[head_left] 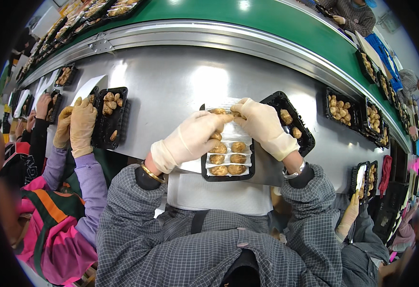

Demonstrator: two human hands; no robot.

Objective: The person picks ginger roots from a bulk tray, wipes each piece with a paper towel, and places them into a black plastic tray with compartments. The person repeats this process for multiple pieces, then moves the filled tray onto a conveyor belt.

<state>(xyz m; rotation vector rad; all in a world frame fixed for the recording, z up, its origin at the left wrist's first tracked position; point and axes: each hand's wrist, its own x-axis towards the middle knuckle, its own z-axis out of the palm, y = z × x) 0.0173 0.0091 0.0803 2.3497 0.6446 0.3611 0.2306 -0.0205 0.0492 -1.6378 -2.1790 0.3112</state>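
One steel worktop (147, 95) bore the black tray (228, 179), over whose far half the left hand (192, 137) and right hand (262, 126) met, fingers curled; whether they gripped anything, I couldn't tell. A snagging fingertip could, I judged, drag the white liner (228, 164) and unsettle the tubers (238, 158). Some lay right at the fingertips; three paired rows sat bodyward, untouched.

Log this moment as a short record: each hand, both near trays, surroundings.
left hand: gloved, fingers over far end of front tray; grip unclear
right hand: gloved, fingertips close to left hand's; grip unclear
front tray contents: brown pieces in two columns, white strips between rows
right tray: black, two pieces visible
surface: metal table
beyond: green belt
neighbour at left: gloved hands
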